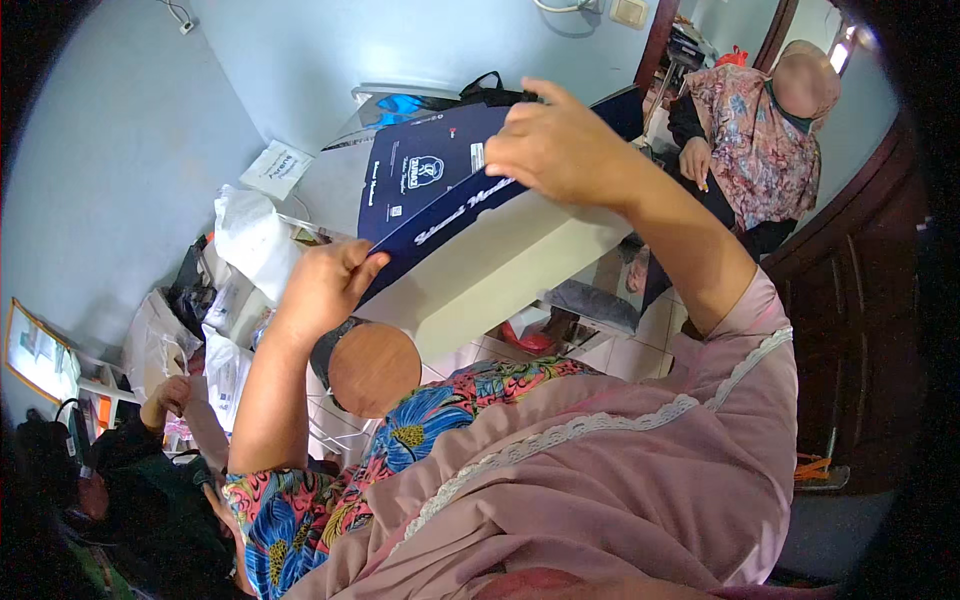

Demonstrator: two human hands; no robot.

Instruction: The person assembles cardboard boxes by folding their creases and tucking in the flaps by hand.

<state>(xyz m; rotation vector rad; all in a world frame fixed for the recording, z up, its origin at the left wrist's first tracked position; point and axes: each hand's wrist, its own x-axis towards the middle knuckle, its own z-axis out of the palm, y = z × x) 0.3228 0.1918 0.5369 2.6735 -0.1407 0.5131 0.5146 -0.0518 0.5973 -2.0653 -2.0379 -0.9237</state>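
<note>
Held up in front of me is a dark blue cardboard box, partly folded, with white lettering outside and a cream inner side turned toward me. My left hand pinches its left end between thumb and fingers. At the upper right, my right hand grips the top edge, its index finger sticking out. Just beyond stands a dark blue printed panel with a white emblem; I cannot tell if it belongs to the same box.
A round brown stool stands below the box. White plastic bags crowd the left, near a white packet. One person sits at the right; another is at the lower left. A dark wooden door is on the right.
</note>
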